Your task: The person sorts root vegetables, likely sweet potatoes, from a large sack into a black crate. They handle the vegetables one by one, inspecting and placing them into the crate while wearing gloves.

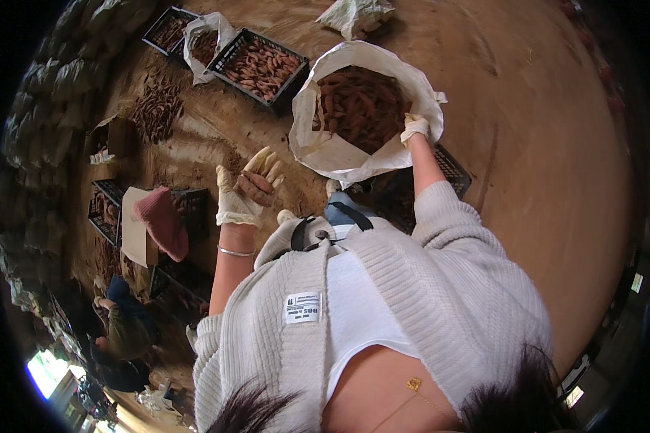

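A sweet potato [255, 188] rests across the palm of my left hand [251, 187], which wears a pale glove with the fingers partly spread; there may be more than one piece in it. My right hand [415, 128], gloved too, grips the rim of a large white woven sack [333, 157] at its right side. The sack stands with its mouth wide, and many reddish sweet potatoes [363, 105] lie inside. Left of the sack is a black plastic crate [273, 103] filled with smaller, lighter sweet potatoes [262, 67].
Another crate [160, 48] and a small white sack [225, 27] stand at the upper left, above a loose heap [157, 108] on the floor. A pink cloth [165, 222] lies on a cardboard box [134, 233]. A person [127, 325] is at the lower left. Part of a crate [452, 170] shows beside my right forearm.
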### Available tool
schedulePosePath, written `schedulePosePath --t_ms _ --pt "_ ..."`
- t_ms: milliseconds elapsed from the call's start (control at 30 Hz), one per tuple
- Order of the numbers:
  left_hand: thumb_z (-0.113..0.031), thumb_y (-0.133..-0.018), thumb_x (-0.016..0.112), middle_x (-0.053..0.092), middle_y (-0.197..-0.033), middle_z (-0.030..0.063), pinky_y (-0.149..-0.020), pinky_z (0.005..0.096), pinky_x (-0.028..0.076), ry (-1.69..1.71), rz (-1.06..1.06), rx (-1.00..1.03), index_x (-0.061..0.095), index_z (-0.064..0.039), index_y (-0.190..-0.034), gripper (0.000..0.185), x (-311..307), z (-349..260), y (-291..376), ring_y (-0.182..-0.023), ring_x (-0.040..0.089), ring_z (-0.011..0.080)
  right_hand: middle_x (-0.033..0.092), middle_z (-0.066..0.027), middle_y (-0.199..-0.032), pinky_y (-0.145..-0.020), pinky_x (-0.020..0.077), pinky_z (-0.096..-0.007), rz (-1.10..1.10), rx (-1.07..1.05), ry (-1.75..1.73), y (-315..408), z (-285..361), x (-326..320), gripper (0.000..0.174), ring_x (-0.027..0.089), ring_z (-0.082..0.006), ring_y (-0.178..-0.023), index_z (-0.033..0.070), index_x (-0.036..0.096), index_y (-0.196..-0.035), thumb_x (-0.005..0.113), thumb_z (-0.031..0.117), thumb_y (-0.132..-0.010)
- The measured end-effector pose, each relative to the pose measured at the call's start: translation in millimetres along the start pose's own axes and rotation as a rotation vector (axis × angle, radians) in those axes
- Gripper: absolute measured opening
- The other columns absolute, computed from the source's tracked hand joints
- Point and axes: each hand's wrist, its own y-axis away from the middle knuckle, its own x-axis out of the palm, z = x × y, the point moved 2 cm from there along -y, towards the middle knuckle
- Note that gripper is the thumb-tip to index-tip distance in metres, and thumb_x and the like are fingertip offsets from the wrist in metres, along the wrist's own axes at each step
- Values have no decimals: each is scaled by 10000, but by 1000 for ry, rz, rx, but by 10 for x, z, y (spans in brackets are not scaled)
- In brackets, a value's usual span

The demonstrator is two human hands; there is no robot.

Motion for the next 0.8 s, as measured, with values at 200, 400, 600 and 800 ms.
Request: schedulePosePath --t_ms 200,400,600,800 --pt "-798 -721 450 401 -1402 182 -1019 451 387 32 0 52 269 34 -1418 1100 29 35 53 -1239 450 311 495 -126 -1346 -1031 388 -321 516 -286 1278 -120 101 274 529 455 -258 -1259 85 452 -1335 600 281 -866" --pt "-825 -715 403 396 -1417 129 -1036 436 354 90 -4 77 250 -6 -1440 1104 153 67 153 -1173 497 240 546 -102 -1296 -933 474 -434 432 -25 1096 111 267 403 437 544 -283 -1168 144 566 -1253 623 344 -869" --pt "-818 -723 410 342 -1451 154 -1043 459 345 199 14 48 205 -15 -1454 1105 160 96 102 -1269 418 307 657 -113 -1101 -845 480 -383 267 -240 747 188 518 244 318 611 -282 -1040 85 666 -1077 631 319 -863" --pt "-701 -750 554 406 -1399 155 -1006 440 397 213 103 -21 234 -19 -1444 1024 165 104 -7 -1238 454 294 696 -18 -890 -540 410 -187 562 66 -296 812 948 -65 269 560 -46 -643 92 707 -982 615 325 -884"
